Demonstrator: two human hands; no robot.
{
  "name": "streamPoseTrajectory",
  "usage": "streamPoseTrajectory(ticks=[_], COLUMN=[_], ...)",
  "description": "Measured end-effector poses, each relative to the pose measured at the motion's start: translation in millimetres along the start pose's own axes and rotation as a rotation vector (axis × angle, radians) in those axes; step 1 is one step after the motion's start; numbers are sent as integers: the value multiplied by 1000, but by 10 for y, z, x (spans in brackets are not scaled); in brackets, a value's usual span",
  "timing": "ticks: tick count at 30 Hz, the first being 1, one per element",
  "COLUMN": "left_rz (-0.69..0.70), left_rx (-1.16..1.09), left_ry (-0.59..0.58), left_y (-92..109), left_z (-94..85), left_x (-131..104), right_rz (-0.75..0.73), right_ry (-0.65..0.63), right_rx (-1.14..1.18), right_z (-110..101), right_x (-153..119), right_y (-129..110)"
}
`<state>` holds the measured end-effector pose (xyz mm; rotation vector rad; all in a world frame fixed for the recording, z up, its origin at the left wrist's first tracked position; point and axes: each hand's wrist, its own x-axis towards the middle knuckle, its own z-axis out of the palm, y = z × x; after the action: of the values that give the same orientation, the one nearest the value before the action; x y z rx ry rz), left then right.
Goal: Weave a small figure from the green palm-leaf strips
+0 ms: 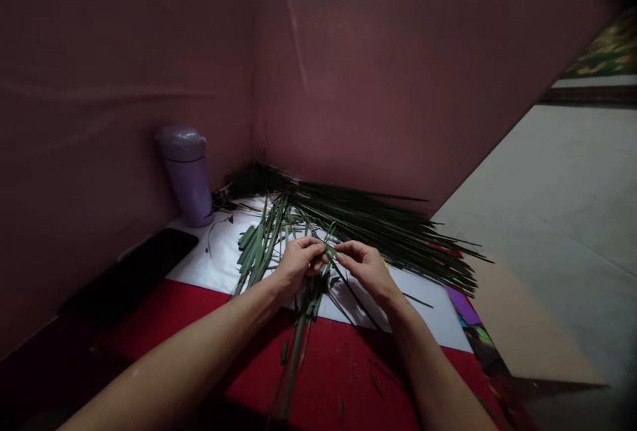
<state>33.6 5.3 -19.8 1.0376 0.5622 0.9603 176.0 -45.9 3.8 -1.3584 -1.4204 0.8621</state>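
Observation:
Near the middle of the head view, my left hand [304, 262] pinches a green leaf strip [329, 251] between thumb and fingers. Close on its right, my right hand [365, 268] has its thumb and forefinger together at the other side of the same strip. A long dark end of the strip slants down to the right below my hands. Beneath them, cut green leaves [253, 245] lie on a white sheet [219, 265]. Behind, a large bundle of long dark leaves [388, 222] stretches to the right.
A purple tumbler [188, 182] stands at the back left. In front of it lies a black flat object [144, 265]. The red cloth [343, 371] at the front bears leaf scraps and a thick stalk [293, 365]. Pink panels [348, 73] rise behind and at the left.

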Motion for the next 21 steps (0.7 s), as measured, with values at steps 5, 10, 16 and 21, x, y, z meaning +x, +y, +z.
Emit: streamPoseTrajectory(ticks=[5,10,16,21], left_rz=[-16,-39,-47,-73], left_rx=[-18,-75,-114,-102], left_ry=[-5,27,62,68], left_y=[19,6,1,2], left_z=[-3,-6,-35,-42], left_x=[-10,6,12,5], right_rz=[78,150,170,142], right_ry=[-101,-204,-167,-190], right_rx=[-34,155,435,538], right_z=[-82,-188,-334,-417], right_x=[-8,-64,-107,-97], right_y=[8,-44,-82,-38])
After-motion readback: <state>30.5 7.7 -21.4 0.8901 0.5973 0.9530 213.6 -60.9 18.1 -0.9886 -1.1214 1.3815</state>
